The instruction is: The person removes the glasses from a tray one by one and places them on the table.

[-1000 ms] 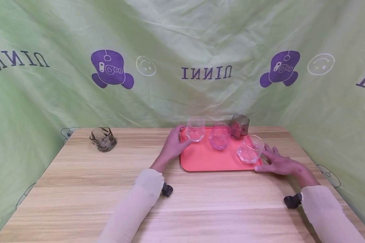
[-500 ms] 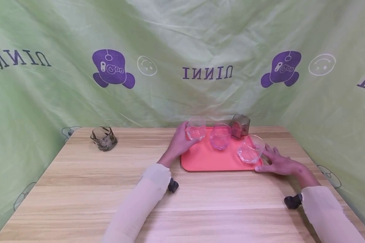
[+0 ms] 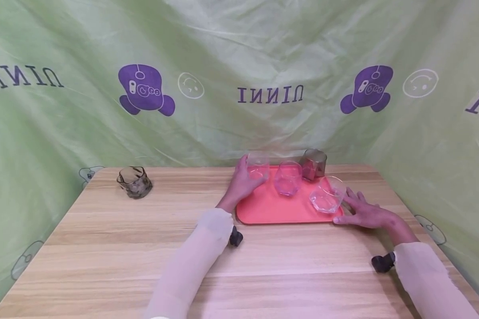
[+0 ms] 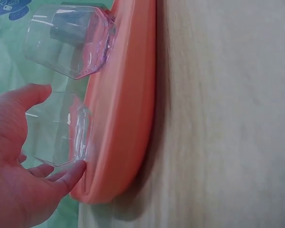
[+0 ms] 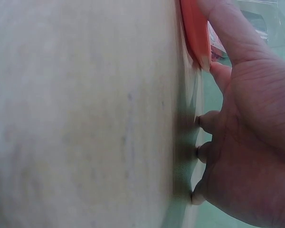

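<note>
A clear glass tumbler [image 3: 258,166] stands at the back left of a red tray [image 3: 277,215]. My left hand [image 3: 241,180] is curled round this tumbler. In the left wrist view the thumb [image 4: 37,95] lies on one side of the glass and the fingers [image 4: 69,178] on the other. My right hand [image 3: 365,215] is spread at the tray's front right corner. Its thumb touches the tray rim, and the other fingers reach down beside it. Close to that hand stands a second clear tumbler [image 3: 325,199], and a third tumbler, pinkish in look [image 3: 288,179], is mid-tray.
At the tray's back right is a smoky dark glass [image 3: 314,164]. Another dark, wavy-sided glass [image 3: 135,182] stands alone on the wooden table [image 3: 151,248], far left. A green printed cloth [image 3: 223,124] hangs behind the table's back edge.
My left hand has moved right and farther back, closing more fully round the left tumbler. That tumbler has shifted slightly backward. My right hand and the tray have stayed in place.
</note>
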`<state>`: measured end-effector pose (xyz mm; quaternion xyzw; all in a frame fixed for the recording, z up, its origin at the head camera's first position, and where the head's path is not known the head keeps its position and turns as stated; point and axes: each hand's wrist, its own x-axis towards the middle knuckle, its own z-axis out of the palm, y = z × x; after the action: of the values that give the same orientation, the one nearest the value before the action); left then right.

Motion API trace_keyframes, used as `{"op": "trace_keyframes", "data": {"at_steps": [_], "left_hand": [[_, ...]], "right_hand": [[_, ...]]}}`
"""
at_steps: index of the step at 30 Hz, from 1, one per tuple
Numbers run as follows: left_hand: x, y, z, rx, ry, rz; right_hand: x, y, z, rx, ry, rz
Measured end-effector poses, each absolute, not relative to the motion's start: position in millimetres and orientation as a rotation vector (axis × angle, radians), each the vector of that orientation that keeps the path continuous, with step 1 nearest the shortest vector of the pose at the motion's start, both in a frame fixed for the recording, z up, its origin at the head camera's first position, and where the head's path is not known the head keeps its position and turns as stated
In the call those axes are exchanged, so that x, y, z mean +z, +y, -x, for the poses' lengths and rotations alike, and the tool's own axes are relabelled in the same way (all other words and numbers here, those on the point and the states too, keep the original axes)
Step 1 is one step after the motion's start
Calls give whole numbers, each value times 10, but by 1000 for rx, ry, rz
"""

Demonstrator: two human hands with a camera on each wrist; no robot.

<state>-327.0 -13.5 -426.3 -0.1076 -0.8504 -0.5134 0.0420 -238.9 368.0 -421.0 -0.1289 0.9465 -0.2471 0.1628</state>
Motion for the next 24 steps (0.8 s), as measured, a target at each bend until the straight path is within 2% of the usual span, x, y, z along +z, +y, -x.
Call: {"op": "trace_keyframes", "data": {"at_steps": [10, 24], "left_hand": [[-4295, -75, 3312, -1646, -2568, 258], [-4330, -92, 3385, -1590, -2600, 284]], "right_hand": [[-4210, 3685, 2386, -705, 2702, 378], [-4216, 3687, 2393, -717, 2696, 381]]}}
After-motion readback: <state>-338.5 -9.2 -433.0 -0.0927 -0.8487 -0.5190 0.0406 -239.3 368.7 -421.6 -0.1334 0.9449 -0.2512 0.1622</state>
